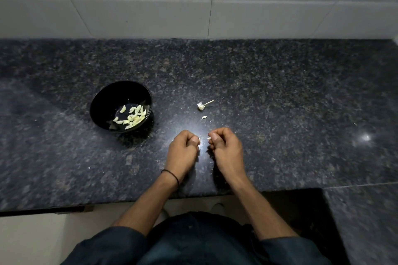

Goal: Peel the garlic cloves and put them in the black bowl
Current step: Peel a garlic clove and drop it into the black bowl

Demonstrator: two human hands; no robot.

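1. While both hands sit near the middle of the counter's (280,92) front edge, the left hand (184,150) curls its fingers (193,139) tight, pinching a pale garlic piece (199,141).
2. Right hand (225,148), curled likewise, pinches a garlic scrap (209,138); whether clove or skin, I cannot tell.
3. Black bowl (101,101), further back and leftward, holds peeled cloves (133,117).
4. Garlic stem (203,105) lies just behind the hands.

Dark granite counter (280,84), black bowl (103,101) w/ peeled cloves (133,117), garlic stem (203,105), skin bits (204,117)

Kitchen: granite counter (258,75), tiled wall (150,11)
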